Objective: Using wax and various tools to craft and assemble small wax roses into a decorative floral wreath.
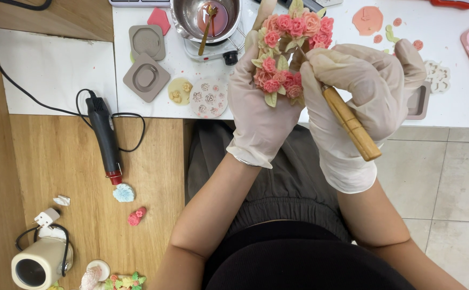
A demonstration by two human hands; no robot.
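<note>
Cradling a cluster of pink flowers (285, 51) above the white table (57, 70), the gloved left hand (258, 102) grips it while the right hand (360, 88) clasps a wooden-handled tool (351, 122) against it.

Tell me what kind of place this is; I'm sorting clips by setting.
Probably a home craft bench for moulded wax or clay flowers: grey silicone moulds, a small melting pot on a burner, and a black heat gun on the wooden table.
</note>
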